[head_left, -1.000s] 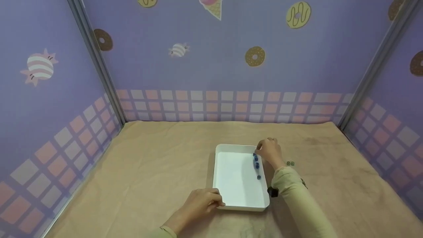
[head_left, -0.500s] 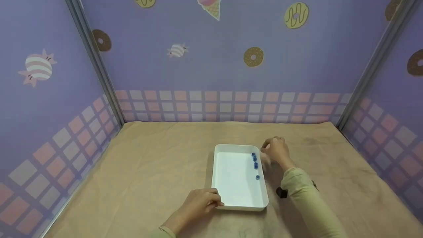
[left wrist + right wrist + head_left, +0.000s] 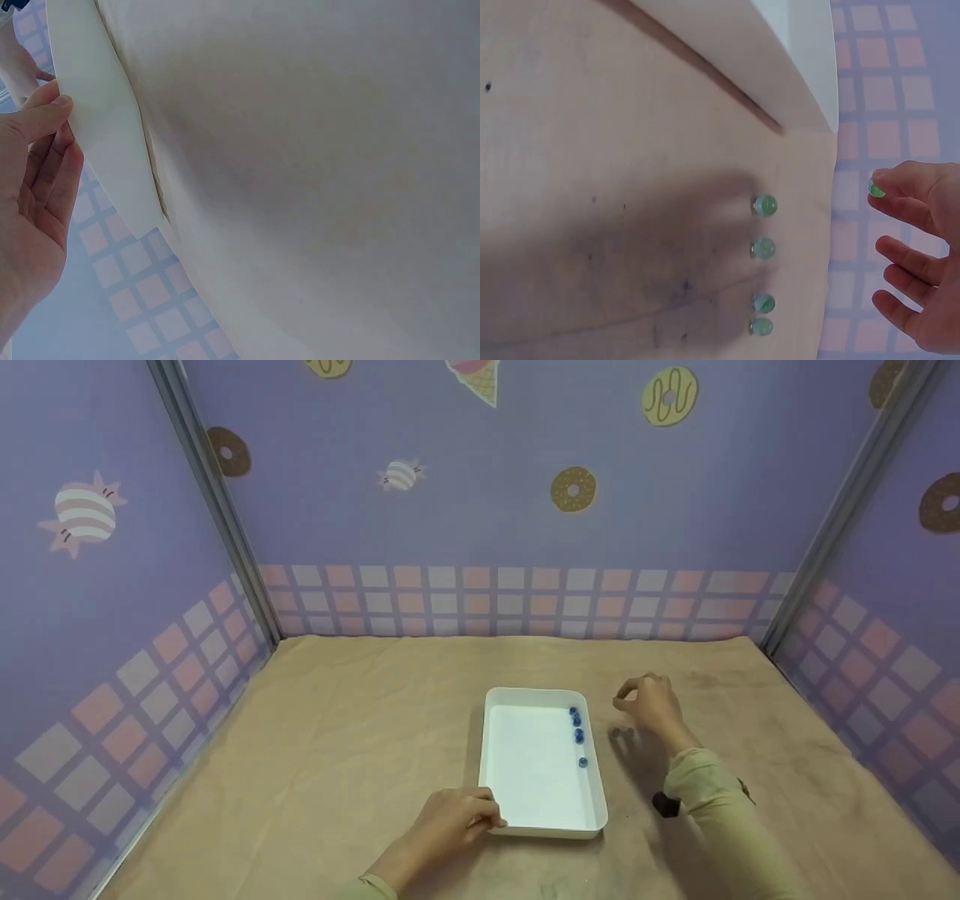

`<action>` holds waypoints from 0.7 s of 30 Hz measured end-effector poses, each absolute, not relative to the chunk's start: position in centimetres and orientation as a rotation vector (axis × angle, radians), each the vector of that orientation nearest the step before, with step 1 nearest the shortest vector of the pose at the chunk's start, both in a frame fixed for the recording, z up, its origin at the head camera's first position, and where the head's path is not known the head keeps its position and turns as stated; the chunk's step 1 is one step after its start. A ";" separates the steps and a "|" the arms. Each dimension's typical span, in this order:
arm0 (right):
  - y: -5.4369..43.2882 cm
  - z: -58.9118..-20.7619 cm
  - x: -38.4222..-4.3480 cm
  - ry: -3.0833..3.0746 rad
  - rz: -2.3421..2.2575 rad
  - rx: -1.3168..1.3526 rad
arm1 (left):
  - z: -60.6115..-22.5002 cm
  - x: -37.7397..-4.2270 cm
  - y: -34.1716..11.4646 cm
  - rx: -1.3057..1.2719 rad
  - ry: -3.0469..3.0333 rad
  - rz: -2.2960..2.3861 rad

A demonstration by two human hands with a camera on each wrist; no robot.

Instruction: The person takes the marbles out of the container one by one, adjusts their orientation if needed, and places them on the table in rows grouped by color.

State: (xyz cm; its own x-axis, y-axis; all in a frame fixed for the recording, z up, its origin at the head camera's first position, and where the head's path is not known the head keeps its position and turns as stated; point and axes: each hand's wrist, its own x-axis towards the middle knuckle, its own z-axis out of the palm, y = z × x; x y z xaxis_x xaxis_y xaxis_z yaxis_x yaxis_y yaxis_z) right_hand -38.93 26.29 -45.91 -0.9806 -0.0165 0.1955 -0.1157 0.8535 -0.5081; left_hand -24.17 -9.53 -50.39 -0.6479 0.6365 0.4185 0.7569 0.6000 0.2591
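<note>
A white rectangular tray [image 3: 529, 769] lies on the cloth-covered table, with several blue marbles [image 3: 578, 736] lined up along its right inner side. At the tray's near left corner, my left hand [image 3: 459, 814] pinches the rim between thumb and fingers, as the left wrist view also shows. My right hand [image 3: 652, 709] is raised to the right of the tray's far end. Between its thumb and index finger it pinches a green marble [image 3: 877, 189], while the other fingers are loosely bent. Several more green marbles [image 3: 764, 205] sit in a row on the cloth below that hand.
Tan cloth [image 3: 360, 720] covers the table, with faint dark stains on the right. Purple walls [image 3: 480, 525] with printed sweets and a tile pattern enclose the back and sides. The tray's raised wall [image 3: 810, 82] stands near the green marbles.
My right hand has moved rightward from the tray's right rim, passing over the green marbles in the head view. My left hand stays on the tray corner. The blue marbles keep their places.
</note>
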 end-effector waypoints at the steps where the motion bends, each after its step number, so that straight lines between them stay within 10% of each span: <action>1: 26.5 -45.9 -38.9 -2.848 0.792 0.100 | -50.4 -24.2 -9.5 -1.137 -2.546 -0.607; 21: 30.8 -46.5 -37.2 -2.813 0.824 0.149 | -50.4 -24.1 -9.6 -1.109 -2.587 -0.627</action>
State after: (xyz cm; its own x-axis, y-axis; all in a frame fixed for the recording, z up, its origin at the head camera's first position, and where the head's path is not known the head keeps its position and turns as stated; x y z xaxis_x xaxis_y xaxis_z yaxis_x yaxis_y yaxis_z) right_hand -37.21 30.85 -46.45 -0.9737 -0.0387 0.2244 -0.1536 0.8391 -0.5218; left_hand -24.15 -9.55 -50.41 -0.6757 0.6234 0.3934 0.7343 0.6159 0.2853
